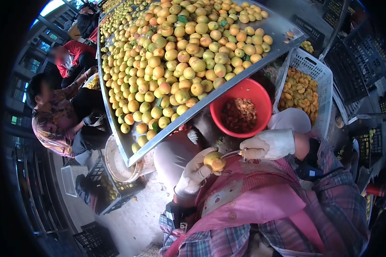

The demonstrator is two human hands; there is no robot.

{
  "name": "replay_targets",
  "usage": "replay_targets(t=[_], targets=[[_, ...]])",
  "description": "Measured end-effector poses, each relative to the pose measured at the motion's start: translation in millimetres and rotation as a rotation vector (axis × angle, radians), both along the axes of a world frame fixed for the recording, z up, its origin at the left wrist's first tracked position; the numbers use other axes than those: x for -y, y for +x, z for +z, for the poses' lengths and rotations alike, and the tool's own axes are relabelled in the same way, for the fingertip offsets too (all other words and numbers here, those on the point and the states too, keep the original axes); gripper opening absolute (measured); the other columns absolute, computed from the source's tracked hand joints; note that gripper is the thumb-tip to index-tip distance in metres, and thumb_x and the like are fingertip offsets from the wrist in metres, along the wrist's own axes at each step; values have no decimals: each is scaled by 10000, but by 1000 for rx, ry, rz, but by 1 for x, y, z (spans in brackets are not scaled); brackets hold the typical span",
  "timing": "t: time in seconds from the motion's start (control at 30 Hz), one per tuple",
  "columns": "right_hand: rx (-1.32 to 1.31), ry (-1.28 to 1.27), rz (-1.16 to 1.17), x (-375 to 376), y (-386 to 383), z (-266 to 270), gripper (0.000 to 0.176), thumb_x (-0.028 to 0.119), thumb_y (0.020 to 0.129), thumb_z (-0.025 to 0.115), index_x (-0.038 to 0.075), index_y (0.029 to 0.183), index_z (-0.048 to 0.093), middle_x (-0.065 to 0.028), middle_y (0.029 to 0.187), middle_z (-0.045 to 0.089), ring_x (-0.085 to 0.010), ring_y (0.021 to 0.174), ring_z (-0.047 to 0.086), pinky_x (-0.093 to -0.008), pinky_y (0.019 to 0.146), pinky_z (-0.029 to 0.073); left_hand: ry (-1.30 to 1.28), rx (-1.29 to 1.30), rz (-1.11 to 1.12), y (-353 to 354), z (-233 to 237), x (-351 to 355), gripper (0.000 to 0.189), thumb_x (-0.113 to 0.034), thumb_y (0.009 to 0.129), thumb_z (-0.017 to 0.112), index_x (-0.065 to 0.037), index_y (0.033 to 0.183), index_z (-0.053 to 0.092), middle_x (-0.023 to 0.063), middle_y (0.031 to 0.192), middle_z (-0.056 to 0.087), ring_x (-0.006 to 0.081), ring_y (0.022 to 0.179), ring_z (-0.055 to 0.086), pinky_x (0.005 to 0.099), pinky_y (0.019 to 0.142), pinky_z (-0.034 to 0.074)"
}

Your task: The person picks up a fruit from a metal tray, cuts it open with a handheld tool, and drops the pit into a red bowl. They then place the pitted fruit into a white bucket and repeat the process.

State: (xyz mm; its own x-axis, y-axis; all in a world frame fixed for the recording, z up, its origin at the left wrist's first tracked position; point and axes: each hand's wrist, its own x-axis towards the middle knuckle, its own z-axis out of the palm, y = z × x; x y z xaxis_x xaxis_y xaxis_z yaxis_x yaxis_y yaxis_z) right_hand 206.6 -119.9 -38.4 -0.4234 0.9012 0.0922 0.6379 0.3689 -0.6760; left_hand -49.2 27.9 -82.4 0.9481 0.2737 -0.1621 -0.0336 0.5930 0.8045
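Gripping: left hand [195,173] fingers closed round apricot [214,161] | right hand [268,144] clenched on metal tool [231,153], tip hidden

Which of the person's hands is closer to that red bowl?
Right. The right hand, holding a metal tool, sits just below the red bowl. The left hand, gripping a yellow fruit, is farther off, lower and to the left.

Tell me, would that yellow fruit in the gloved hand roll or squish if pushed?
It would probably roll: the fruit looks round, like those heaped on the metal table. It is likely soft, since the left hand cups it while the right hand puts a metal tool to it.
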Motion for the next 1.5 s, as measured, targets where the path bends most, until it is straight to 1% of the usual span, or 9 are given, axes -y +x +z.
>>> replay_targets(t=[0.23,0.47,0.53,0.6,0.93,1.03,1.1,1.23,1.5], targets=[[-257,-456,-253,-5,-10,9,288,326,999,469,56,986,571,-111,722,553,-248,683,581,-365,634,447,7,7,126,7,2,8,786,-350,823,745,27,1392,356,155,1125,603,222,964,634,304,813,539],[-362,-304,-261,-4,-17,-2,304,338,1008,424,68,1001,564,-45,640,501,-147,545,529,-316,502,447,80,-24,297,14,9,17,772,-357,831,741,-6,1395,348,126,1127,586,175,911,610,278,834,500],[-537,-895,-449,-12,-22,31,340,369,1005,397,67,1030,550,-3,586,454,-109,438,466,-272,369,401,96,-27,320,14,11,17,768,-355,836,736,-14,1400,340,121,1134,582,169,910,605,275,836,493],[-661,-915,-435,-13,-24,18,356,382,1004,390,61,1043,540,3,564,438,-110,405,441,-263,335,378,163,-1,346,14,12,17,740,-307,879,694,13,1415,298,117,1207,546,200,1059,577,332,949,483],[-851,-873,-483,-17,-39,3,407,389,1023,376,9,1044,520,-4,506,401,-114,311,385,-257,310,357,276,-51,546,23,1,21,624,-195,891,690,-28,1365,320,106,1237,502,197,1127,530,354,992,457],[-845,-921,-452,-15,-34,2,403,382,1025,379,5,1048,522,-6,512,403,-111,310,383,-255,313,363,262,10,454,20,8,16,580,-216,915,658,-24,1350,327,106,1226,505,207,1121,536,355,995,455],[-861,-916,-460,-14,-32,3,405,380,1026,379,2,1046,523,-5,515,404,-109,310,379,-255,314,364,-72,-5,373,15,28,15,641,-255,931,629,-8,1406,276,133,1270,499,233,1151,539,358,984,466],[-880,-953,-460,-13,-28,10,406,354,1033,384,-20,1023,540,-22,523,452,-106,312,406,-237,338,348,-84,-39,250,10,27,5,761,-268,936,614,27,1478,169,179,1389,436,272,1229,512,352,980,474],[-971,-915,-484,-7,-40,12,375,334,1035,384,-3,1021,548,-16,514,468,-98,313,407,-216,374,350,100,-37,261,12,11,3,690,-311,891,669,32,1388,335,131,1236,526,213,1106,541,326,963,448]])
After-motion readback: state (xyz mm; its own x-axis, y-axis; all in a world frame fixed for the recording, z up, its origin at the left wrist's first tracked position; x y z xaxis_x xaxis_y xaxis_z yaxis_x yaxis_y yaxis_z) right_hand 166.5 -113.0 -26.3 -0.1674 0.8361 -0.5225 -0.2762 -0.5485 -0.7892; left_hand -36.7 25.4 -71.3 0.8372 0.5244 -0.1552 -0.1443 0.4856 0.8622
